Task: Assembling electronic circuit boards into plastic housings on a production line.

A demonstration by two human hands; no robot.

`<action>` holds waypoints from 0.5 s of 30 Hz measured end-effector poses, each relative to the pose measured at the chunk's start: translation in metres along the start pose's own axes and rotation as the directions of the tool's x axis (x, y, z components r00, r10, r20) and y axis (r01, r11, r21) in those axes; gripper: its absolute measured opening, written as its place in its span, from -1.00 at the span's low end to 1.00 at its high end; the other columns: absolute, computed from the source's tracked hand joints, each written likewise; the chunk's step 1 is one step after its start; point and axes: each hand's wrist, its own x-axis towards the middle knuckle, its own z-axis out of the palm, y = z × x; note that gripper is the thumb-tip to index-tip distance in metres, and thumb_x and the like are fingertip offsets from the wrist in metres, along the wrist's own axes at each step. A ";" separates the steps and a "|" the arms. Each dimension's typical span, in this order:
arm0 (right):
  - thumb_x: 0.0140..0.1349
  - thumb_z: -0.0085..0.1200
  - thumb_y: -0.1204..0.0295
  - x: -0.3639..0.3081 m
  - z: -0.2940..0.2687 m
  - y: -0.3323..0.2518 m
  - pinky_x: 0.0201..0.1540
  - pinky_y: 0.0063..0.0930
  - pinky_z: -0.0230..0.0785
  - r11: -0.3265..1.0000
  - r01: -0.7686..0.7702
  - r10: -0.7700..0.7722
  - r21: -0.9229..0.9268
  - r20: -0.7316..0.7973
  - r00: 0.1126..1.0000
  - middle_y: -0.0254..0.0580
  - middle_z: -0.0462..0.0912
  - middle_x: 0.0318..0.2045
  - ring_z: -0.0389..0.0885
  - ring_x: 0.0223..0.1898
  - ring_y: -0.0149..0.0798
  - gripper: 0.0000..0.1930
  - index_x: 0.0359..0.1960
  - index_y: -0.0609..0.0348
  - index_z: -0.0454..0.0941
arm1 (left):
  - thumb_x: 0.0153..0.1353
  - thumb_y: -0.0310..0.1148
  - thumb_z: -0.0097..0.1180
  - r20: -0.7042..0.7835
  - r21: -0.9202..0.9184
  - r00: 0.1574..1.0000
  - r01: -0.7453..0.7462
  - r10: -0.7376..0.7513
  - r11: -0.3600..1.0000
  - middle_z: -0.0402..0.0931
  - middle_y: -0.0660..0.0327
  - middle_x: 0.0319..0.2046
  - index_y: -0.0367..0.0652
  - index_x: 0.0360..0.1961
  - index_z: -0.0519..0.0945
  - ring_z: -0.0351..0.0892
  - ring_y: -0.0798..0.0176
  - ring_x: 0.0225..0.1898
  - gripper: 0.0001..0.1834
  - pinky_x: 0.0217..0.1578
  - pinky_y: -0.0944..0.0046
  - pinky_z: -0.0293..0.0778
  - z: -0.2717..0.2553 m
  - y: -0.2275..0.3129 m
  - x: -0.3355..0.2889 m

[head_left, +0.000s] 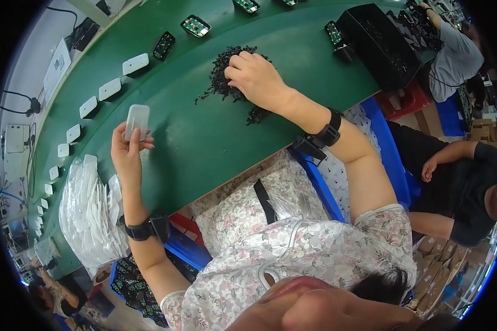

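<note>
My left hand (129, 144) is closed on a translucent white plastic cover (137, 121), held upright above the green table (204, 149). My right hand (254, 76) reaches into a heap of small black parts (220, 83), its fingers curled down over the pile. Whatever those fingertips grip is hidden by the hand. A few of the black parts (256, 115) lie apart, below my right wrist. To the left of the heap, a black housing with a circuit board (163, 46) stands in the curved row, close to a white-covered unit (135, 64).
Further white-covered units (110, 89) and open housings with green boards (195, 26) line the table's far side. A clear bag of white covers (88, 215) lies at the left edge. A black box (378, 47) stands right. Co-workers (453, 182) are at the right.
</note>
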 end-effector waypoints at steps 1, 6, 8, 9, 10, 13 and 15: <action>-0.01 0.25 0.31 0.001 0.002 0.000 -0.14 -0.36 0.27 1.000 0.006 -0.006 0.006 0.002 1.000 -0.36 0.45 -0.34 0.41 -0.22 -0.26 -0.80 -0.37 0.03 0.52 | 0.33 -0.42 0.00 -0.010 -0.011 1.000 -0.020 0.020 1.000 0.57 0.06 -0.32 -0.31 0.00 0.42 0.56 0.34 -0.49 -0.73 -0.52 0.44 0.50 0.006 0.000 0.002; -0.02 0.24 0.34 0.010 -0.012 -0.003 -0.20 -0.37 0.24 0.999 -0.035 0.036 0.019 -0.035 0.999 -0.39 0.45 -0.38 0.42 -0.24 -0.27 -0.85 -0.48 0.03 0.51 | 0.30 -0.45 0.02 0.029 0.017 0.999 -0.020 0.020 1.000 0.56 0.10 -0.42 -0.24 0.04 0.42 0.50 0.44 -0.57 -0.70 -0.61 0.50 0.38 0.036 0.018 0.003; 0.00 0.23 0.35 0.015 -0.021 -0.006 -0.21 -0.38 0.23 0.998 -0.023 0.026 0.057 -0.058 0.998 -0.38 0.46 -0.39 0.42 -0.25 -0.26 -0.86 -0.51 0.05 0.52 | 0.31 -0.46 0.01 0.005 0.007 1.000 -0.030 0.030 1.000 0.55 0.13 -0.43 -0.21 0.06 0.44 0.49 0.46 -0.58 -0.70 -0.62 0.51 0.35 0.043 0.020 0.001; 0.02 0.21 0.35 0.018 -0.023 -0.007 -0.21 -0.38 0.24 0.997 -0.032 0.036 0.067 -0.047 0.998 -0.38 0.46 -0.40 0.43 -0.25 -0.25 -0.87 -0.50 0.07 0.52 | 0.31 -0.47 0.00 0.001 -0.004 0.999 -0.045 0.045 0.999 0.54 0.16 -0.44 -0.19 0.07 0.46 0.47 0.48 -0.60 -0.69 -0.64 0.52 0.32 0.045 0.021 0.000; 0.03 0.20 0.36 0.020 -0.026 -0.007 -0.21 -0.37 0.24 0.996 -0.044 0.047 0.073 -0.036 0.998 -0.37 0.45 -0.41 0.43 -0.26 -0.25 -0.87 -0.49 0.09 0.53 | 0.31 -0.47 0.00 -0.015 -0.007 0.999 -0.041 0.041 0.999 0.54 0.16 -0.44 -0.19 0.07 0.46 0.47 0.48 -0.60 -0.69 -0.64 0.52 0.32 0.049 0.022 0.000; 0.05 0.18 0.41 0.025 -0.031 -0.006 -0.28 -0.36 0.31 0.995 -0.060 0.059 0.085 0.018 0.998 -0.30 0.47 -0.40 0.46 -0.29 -0.19 -0.90 -0.48 0.11 0.53 | 0.32 -0.51 -0.04 -0.020 -0.129 0.992 -0.127 0.126 0.983 0.53 0.23 -0.41 -0.19 -0.04 0.57 0.46 0.50 -0.60 -0.77 -0.64 0.53 0.32 0.058 0.023 -0.001; 0.03 0.20 0.43 0.030 -0.036 -0.008 -0.38 -0.35 0.35 0.995 -0.080 0.077 0.060 0.041 0.996 -0.23 0.50 -0.42 0.48 -0.37 -0.12 -0.89 -0.49 0.13 0.52 | 0.32 -0.52 -0.05 -0.041 -0.129 0.991 -0.131 0.126 0.983 0.53 0.23 -0.39 -0.19 -0.05 0.57 0.47 0.49 -0.60 -0.77 -0.64 0.53 0.32 0.059 0.024 -0.003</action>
